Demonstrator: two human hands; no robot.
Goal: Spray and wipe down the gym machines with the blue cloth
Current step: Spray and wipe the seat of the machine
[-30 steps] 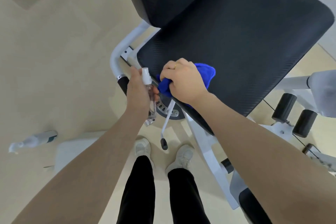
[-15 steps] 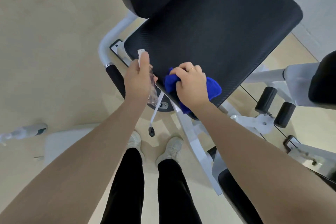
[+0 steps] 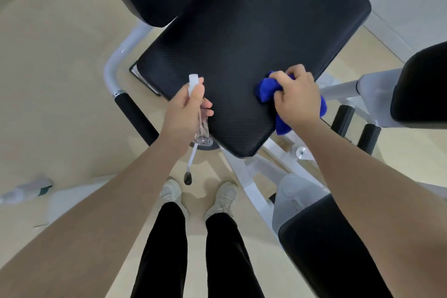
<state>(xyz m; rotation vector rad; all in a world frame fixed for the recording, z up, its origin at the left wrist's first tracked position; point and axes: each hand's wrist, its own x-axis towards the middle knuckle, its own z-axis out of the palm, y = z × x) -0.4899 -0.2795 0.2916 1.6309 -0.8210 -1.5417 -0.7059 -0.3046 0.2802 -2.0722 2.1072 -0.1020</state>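
both hands clenched: left hand (image 3: 180,109) around spray bottle (image 3: 202,121), right hand (image 3: 296,99) on blue cloth (image 3: 266,91)

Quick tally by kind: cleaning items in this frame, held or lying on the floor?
Spray bottles: 2, a clear one gripped by the left hand, a second bottle lying on the floor.
Blue cloths: 1, gripped by the right hand on the black seat pad.
Total: 3

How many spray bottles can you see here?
2: a clear spray bottle held in the left hand, another spray bottle lying on the floor at far left.
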